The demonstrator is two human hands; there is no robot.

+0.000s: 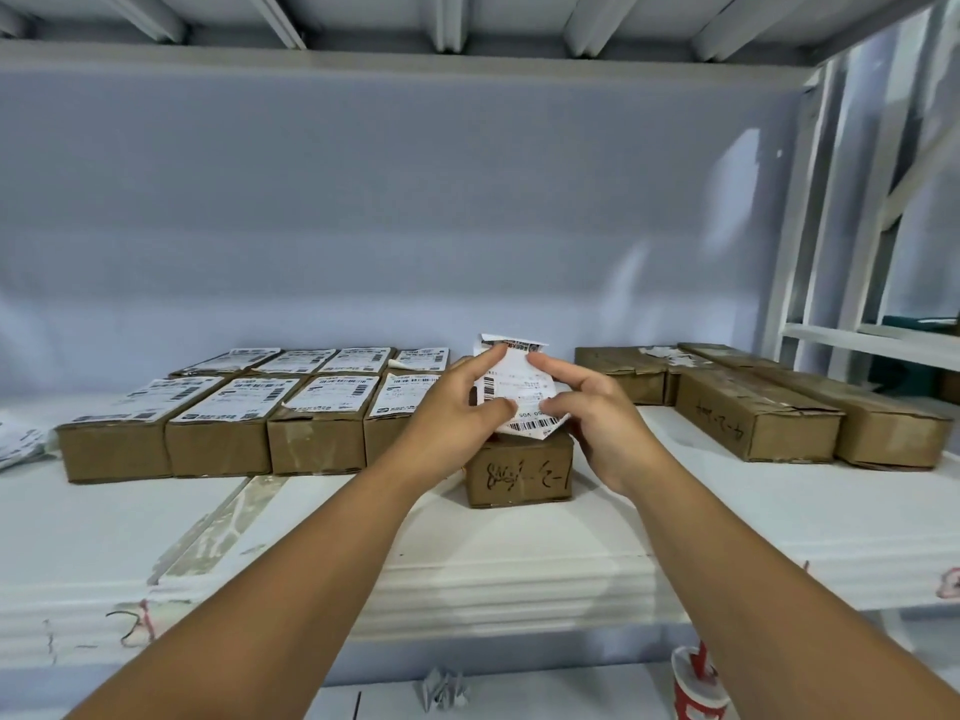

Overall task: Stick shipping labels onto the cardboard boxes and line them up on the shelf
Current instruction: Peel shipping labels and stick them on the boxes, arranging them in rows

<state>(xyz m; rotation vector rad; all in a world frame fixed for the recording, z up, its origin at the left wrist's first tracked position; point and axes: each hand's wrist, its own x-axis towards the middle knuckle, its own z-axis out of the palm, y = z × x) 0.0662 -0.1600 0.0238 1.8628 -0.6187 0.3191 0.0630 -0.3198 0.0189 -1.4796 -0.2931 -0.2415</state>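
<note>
- Shipping label (519, 392): white sheet printed with barcodes, top edge curled over. It is held at 12 o'clock of the middle box, just above its top. Whether its lower edge touches the cardboard cannot be told.
- Left hand (457, 407): pinches the label's left edge between thumb and forefinger.
- Right hand (597, 415): pinches the label's right edge the same way. The two hands are close together with the sheet between them.
- Middle box (519, 472): brown cardboard with dark handwriting on the near face, standing alone on the shelf. Its top is mostly hidden by the hands.
- Labelled boxes (218, 444): eight, in two rows of four packed side by side at 9 o'clock of the middle box, each with a white label on top.
- Long boxes (758, 426): several, brown, lying at an angle at 3 o'clock, one end bearing handwriting.
- Shelf (519, 535): white board carrying every box.
- Loose sheets (18, 444): white, at the far 9 o'clock edge.
- Paper cup (696, 691): red and white, at 5 o'clock below the shelf.
</note>
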